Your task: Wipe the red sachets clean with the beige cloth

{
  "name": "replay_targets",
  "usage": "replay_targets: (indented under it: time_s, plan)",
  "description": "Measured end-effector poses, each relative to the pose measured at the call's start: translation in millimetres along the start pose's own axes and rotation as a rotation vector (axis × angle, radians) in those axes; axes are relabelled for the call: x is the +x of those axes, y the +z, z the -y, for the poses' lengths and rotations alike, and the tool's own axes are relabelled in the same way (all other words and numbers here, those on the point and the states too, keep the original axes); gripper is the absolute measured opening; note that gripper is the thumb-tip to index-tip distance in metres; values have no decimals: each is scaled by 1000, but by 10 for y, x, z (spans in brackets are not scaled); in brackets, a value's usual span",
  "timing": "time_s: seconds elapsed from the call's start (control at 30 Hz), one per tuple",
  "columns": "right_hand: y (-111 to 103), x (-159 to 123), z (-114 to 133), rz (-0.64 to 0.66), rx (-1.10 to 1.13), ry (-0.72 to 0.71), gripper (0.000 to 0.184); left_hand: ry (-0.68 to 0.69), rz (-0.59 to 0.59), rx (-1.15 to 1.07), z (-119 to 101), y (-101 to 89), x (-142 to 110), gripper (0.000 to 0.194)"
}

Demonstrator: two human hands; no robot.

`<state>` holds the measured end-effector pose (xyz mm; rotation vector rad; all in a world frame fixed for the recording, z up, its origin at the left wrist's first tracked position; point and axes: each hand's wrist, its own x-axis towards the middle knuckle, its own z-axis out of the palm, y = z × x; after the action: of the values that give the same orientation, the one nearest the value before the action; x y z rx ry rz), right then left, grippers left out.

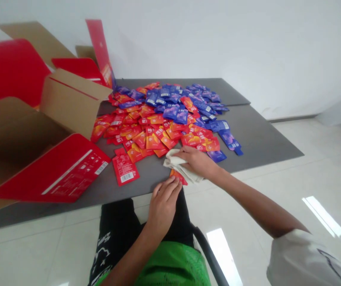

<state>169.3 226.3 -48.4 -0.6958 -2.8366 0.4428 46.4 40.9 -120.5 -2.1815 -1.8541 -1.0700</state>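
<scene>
Red-printed cardboard carton [69, 103] is standing open at left on the tabletop [262, 135]. Nearer, the left hand [163, 208] is touching an orange sachet [178, 176], lying diagonally, with curled fingers [170, 186], grip unclear, while the right hand [197, 161] is closing over a crumpled white cloth [178, 165] just below a heap of red and blue sachets [161, 119].

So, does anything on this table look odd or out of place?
Yes: a crumpled white cloth lies under the right hand at the edge of the loose red and blue sachets. It stands out as the only plain, unprinted thing among them.
</scene>
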Motion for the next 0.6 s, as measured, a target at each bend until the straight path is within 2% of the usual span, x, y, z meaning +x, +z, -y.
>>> replay_targets:
  time_s: [0.1, 0.2, 0.27, 0.37, 0.5, 0.6]
  plan:
    - [-154, 140, -123, -32, -120, 76, 32, 4, -12, -7, -8, 1, 5, 35]
    - [-268, 66, 11, -97, -124, 74, 33, -3, -6, -8, -16, 6, 0, 35]
    - [-246, -80, 177, -105, -65, 35, 35, -12, 2, -9, -22, 6, -7, 34]
    - [-91, -275, 334, -18, 53, -35, 33, -24, 10, -2, -29, -3, -10, 31]
    - [52, -207, 174, 12, 75, -17, 33, -14, 5, -10, -25, -11, -1, 32]
    - [-55, -2, -25, -20, -63, 85, 35, -6, 14, -19, -18, -4, 3, 36]
